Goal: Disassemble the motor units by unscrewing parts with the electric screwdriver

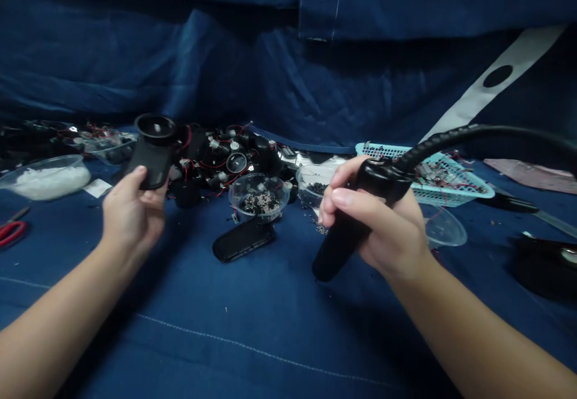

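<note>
My left hand [131, 210] is closed around the lower part of a black plastic housing [155, 161] with a round, funnel-like cup on top. A red wire shows beside the cup. In my right hand [396, 228] is a black corded electric screwdriver [340, 246], tilted with its lower end pointing down and left. Its thick cable [473, 131] runs off to the right. Between the hands, a long black plastic shell [243, 241] lies on the blue cloth [252, 309]. Just behind it stands a clear bowl [233, 196] of small screws.
Behind lies a pile of black parts [225, 161] with red wires. A light-blue basket [455, 196] holds wired parts at right, near a clear lid [446, 228]. On the left are a clear tub [74, 161] of white material and red-handled scissors [13, 234].
</note>
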`<action>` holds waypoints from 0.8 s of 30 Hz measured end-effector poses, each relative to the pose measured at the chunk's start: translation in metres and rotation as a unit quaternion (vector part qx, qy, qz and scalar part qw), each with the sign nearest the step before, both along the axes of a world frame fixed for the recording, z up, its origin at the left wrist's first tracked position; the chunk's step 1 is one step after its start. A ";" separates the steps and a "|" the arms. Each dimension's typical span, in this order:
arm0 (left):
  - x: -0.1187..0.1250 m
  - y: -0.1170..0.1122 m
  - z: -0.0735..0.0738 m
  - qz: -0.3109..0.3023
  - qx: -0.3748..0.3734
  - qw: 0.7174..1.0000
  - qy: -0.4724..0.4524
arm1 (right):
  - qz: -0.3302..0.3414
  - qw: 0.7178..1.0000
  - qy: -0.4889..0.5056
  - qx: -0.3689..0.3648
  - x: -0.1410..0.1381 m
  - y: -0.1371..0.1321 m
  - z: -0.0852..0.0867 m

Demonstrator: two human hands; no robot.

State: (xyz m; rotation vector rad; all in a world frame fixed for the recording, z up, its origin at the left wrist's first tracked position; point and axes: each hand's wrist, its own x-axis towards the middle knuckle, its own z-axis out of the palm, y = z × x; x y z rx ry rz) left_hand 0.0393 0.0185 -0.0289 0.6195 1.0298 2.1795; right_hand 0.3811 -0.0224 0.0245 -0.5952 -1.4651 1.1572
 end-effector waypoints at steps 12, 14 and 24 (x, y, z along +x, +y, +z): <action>-0.036 0.016 -0.013 0.152 -0.053 0.977 0.139 | 0.004 1.000 0.014 -0.007 -0.010 0.001 -0.006; -0.043 0.018 -0.016 0.178 -0.076 0.962 0.194 | 0.004 1.000 0.008 -0.006 -0.010 0.000 -0.006; -0.070 0.039 0.017 0.291 -0.125 0.880 0.353 | 0.032 0.999 -0.021 0.000 -0.012 -0.001 -0.006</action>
